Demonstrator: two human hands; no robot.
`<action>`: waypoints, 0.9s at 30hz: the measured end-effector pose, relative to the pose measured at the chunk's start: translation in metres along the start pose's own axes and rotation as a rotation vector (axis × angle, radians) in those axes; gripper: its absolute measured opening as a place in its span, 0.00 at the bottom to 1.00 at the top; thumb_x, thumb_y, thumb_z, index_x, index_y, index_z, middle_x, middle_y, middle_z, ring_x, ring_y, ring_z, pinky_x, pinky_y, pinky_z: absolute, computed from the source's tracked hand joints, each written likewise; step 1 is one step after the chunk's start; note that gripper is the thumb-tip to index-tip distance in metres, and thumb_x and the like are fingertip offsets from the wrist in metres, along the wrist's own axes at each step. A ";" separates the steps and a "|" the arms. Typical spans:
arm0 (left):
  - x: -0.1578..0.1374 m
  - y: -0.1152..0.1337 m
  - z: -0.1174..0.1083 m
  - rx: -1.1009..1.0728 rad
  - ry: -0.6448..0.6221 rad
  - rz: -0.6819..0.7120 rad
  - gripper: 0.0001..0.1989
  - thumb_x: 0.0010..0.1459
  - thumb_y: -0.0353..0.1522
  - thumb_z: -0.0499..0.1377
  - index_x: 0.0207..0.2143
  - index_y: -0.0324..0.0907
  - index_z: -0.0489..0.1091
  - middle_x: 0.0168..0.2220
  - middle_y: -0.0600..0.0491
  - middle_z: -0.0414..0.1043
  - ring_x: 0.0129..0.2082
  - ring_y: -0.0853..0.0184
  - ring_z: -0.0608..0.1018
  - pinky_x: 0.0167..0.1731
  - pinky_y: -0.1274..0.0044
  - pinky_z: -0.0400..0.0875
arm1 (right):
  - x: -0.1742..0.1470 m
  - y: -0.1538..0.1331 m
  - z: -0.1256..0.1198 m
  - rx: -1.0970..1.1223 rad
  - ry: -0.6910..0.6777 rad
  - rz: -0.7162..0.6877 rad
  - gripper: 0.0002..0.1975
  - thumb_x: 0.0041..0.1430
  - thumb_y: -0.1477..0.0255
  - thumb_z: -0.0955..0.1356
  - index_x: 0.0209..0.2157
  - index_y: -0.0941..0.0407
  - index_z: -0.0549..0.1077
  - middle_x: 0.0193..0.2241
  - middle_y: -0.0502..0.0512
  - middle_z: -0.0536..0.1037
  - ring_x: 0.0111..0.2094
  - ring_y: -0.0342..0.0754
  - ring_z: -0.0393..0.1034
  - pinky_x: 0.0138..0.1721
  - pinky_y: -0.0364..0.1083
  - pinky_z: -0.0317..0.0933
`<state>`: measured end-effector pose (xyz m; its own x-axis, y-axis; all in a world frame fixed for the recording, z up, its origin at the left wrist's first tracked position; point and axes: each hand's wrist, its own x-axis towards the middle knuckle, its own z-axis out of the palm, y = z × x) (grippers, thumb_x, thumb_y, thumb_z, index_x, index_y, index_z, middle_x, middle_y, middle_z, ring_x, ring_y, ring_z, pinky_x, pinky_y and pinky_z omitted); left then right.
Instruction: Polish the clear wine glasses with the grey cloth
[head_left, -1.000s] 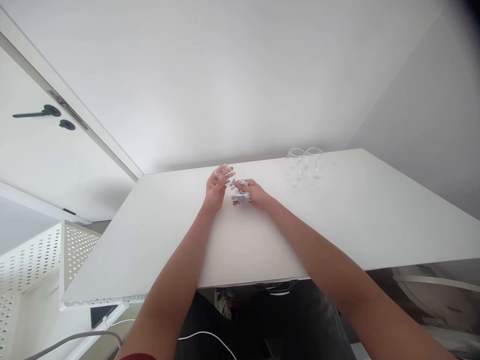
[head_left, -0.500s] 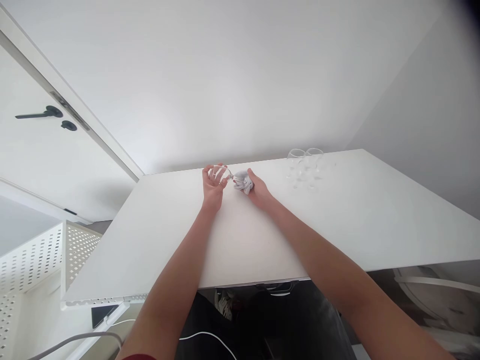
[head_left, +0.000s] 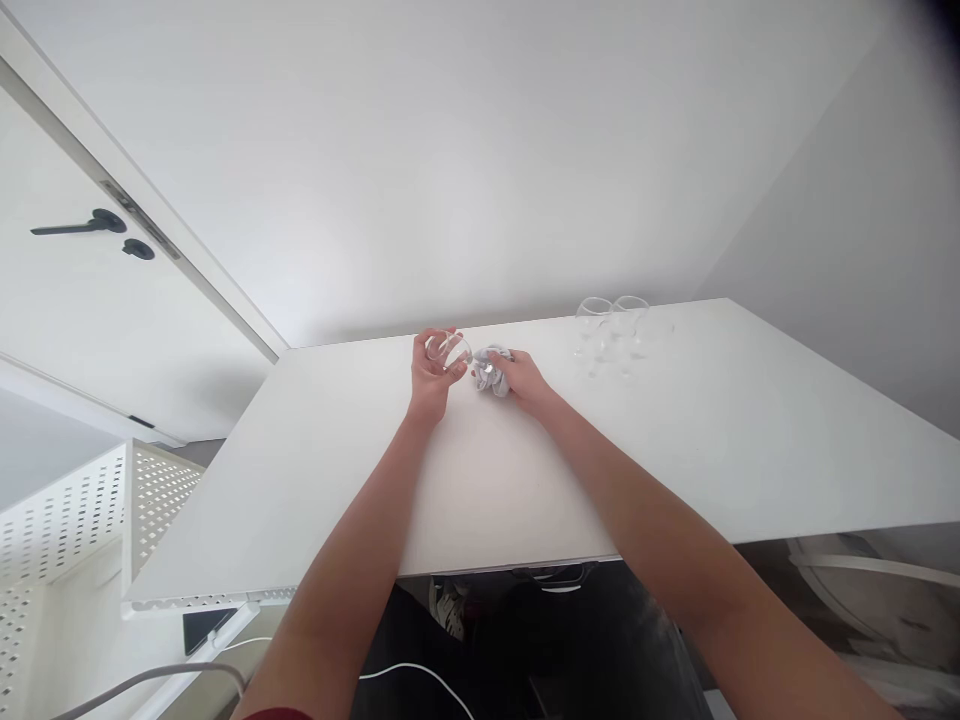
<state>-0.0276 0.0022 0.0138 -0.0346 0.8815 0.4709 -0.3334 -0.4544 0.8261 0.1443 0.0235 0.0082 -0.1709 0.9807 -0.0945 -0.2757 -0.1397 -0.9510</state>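
My left hand is closed around the bowl of a clear wine glass, which lies tilted on its side with its stem end toward the right. My right hand grips a crumpled light grey cloth, bunched around the glass's foot end. Part of the foot shows between the folds; the cloth hides most of the rest. Both hands are just above the far part of the white table, close together.
Two more clear wine glasses stand upright side by side toward the table's back right. A wall rises behind the table. At the left are a door with a black handle and a white perforated rack. A white cable hangs below the front edge.
Both hands have shifted slightly right with the glass and cloth. My right thumb has come down onto the cloth, and the glass has turned a little.
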 end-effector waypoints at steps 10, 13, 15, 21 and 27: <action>-0.004 0.005 0.007 0.020 -0.025 -0.018 0.32 0.45 0.35 0.77 0.50 0.53 0.67 0.59 0.48 0.68 0.65 0.53 0.70 0.59 0.57 0.70 | 0.004 0.005 -0.006 0.022 0.177 0.031 0.14 0.54 0.61 0.76 0.35 0.56 0.77 0.35 0.59 0.82 0.33 0.51 0.77 0.33 0.48 0.71; -0.001 0.002 0.002 0.009 0.019 0.009 0.32 0.45 0.36 0.77 0.50 0.54 0.67 0.60 0.49 0.67 0.65 0.54 0.69 0.59 0.58 0.70 | 0.000 0.000 -0.003 0.128 -0.014 0.093 0.15 0.58 0.59 0.74 0.36 0.57 0.77 0.36 0.61 0.83 0.34 0.52 0.78 0.37 0.50 0.73; -0.001 0.001 0.002 0.004 0.024 0.017 0.32 0.46 0.36 0.77 0.51 0.54 0.67 0.61 0.48 0.67 0.65 0.54 0.70 0.59 0.59 0.71 | -0.001 -0.001 -0.002 0.124 -0.065 0.072 0.14 0.57 0.60 0.75 0.36 0.58 0.78 0.35 0.62 0.83 0.35 0.53 0.78 0.39 0.50 0.73; -0.005 0.001 0.008 0.074 -0.086 -0.093 0.34 0.48 0.40 0.76 0.56 0.52 0.68 0.60 0.44 0.71 0.56 0.51 0.79 0.55 0.57 0.74 | 0.006 0.007 -0.008 -0.075 0.138 -0.060 0.13 0.54 0.60 0.75 0.32 0.57 0.78 0.33 0.60 0.84 0.34 0.52 0.78 0.36 0.48 0.69; -0.008 0.003 0.010 0.146 -0.139 -0.087 0.32 0.49 0.40 0.75 0.55 0.48 0.70 0.52 0.45 0.77 0.50 0.54 0.82 0.57 0.55 0.73 | 0.008 0.005 -0.012 -0.274 0.335 -0.162 0.13 0.54 0.58 0.74 0.32 0.55 0.78 0.31 0.57 0.83 0.33 0.51 0.76 0.35 0.48 0.67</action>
<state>-0.0193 -0.0073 0.0156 0.1216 0.8966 0.4259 -0.1893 -0.4002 0.8966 0.1529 0.0326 -0.0012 0.1814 0.9833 0.0150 -0.0053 0.0162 -0.9999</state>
